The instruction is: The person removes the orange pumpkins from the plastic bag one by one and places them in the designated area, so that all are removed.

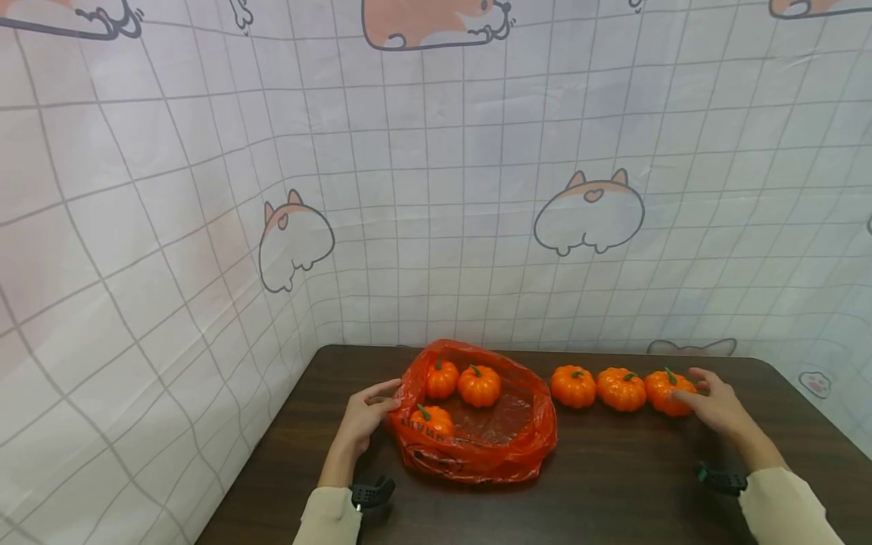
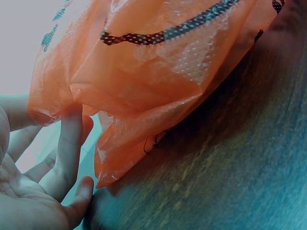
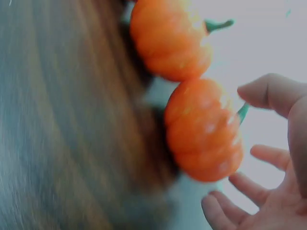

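Note:
A red plastic bag [image 1: 477, 462] lies with its mouth spread wide, and three small orange pumpkins [image 1: 480, 386] sit inside it. My left hand [image 1: 364, 416] pinches the bag's left rim; in the left wrist view, thumb and finger meet at the film [image 2: 144, 81]. Three more pumpkins stand in a row to the right of the bag. Over the rightmost pumpkin [image 3: 205, 132], my right hand [image 1: 715, 405] reaches with fingers spread. In the right wrist view, the thumb is near its green stem and the other fingers are beyond it, not closed round it.
Dark wood-grain table [image 1: 613, 484] lies under everything. Behind and to the left hangs a white gridded cloth [image 1: 443, 288] with cartoon animals, close to the table's far edge. The middle pumpkin [image 1: 621, 390] stands right beside the one at my right hand.

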Tool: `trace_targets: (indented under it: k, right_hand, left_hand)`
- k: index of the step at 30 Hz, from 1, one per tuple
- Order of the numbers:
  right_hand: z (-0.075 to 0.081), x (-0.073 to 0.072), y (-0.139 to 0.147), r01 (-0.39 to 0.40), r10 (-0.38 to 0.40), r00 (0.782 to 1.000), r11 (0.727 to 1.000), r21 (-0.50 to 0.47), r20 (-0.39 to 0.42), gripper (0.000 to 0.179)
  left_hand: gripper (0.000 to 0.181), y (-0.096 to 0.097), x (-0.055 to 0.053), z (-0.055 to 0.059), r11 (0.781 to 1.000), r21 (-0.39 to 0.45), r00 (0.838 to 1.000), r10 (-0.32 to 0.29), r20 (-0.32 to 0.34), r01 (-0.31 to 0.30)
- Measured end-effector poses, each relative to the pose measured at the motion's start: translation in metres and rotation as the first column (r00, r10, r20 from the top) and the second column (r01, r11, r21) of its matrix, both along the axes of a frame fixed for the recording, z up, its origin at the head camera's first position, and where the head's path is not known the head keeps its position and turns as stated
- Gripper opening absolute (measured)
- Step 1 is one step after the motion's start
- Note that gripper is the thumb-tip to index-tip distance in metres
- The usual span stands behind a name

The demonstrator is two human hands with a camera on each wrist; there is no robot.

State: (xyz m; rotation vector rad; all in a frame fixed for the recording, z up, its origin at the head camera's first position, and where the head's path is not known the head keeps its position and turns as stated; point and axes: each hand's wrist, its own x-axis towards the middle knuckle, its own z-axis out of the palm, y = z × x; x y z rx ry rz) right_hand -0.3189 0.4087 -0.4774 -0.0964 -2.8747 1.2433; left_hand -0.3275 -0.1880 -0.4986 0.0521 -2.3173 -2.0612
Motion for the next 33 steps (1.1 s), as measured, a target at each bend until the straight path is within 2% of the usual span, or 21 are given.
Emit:
trace_targets:
  k: [6,10,16,21,27,30,33]
  right_hand:
    - [0.022,0.011,-0.023,0.09,-0.09,0.993,0.996,-0.009,-0.075,0.083]
    - [0.04,0.017,-0.048,0.064,-0.072,0.987,0.996,-0.058,-0.142,0.08]
    - [0.063,0.025,-0.09,-0.064,0.035,0.969,0.992,-0.113,-0.245,0.073]
    - [0.073,0.031,-0.124,-0.235,0.192,0.939,0.964,-0.122,-0.287,0.066]
    - [0.07,0.029,-0.169,-0.404,0.336,0.88,0.901,-0.159,-0.336,0.054]
    - [0.064,0.027,-0.195,-0.453,0.37,0.863,0.868,-0.204,-0.344,0.052]
    - [0.058,0.025,-0.22,-0.471,0.366,0.853,0.847,-0.247,-0.372,0.049]
  left_hand:
    - [0.039,0.001,0.002,0.002,1.0,0.008,1.0,0.006,-0.003,-0.006]
    - [0.039,0.0,0.0,0.001,1.0,0.001,1.0,0.007,-0.001,-0.007]
    - [0.04,0.0,-0.002,-0.002,1.0,0.0,1.0,0.008,0.007,-0.008]
    - [0.04,0.0,-0.002,-0.002,1.0,0.003,1.0,0.003,0.011,-0.003]
    - [0.041,0.001,-0.002,-0.002,1.0,0.001,1.0,0.004,0.006,-0.004]
    - [0.04,0.0,-0.002,-0.002,1.0,-0.006,1.0,0.006,0.004,-0.006]
    - [0.04,0.0,-0.003,-0.002,1.0,-0.01,1.0,0.003,0.009,-0.002]
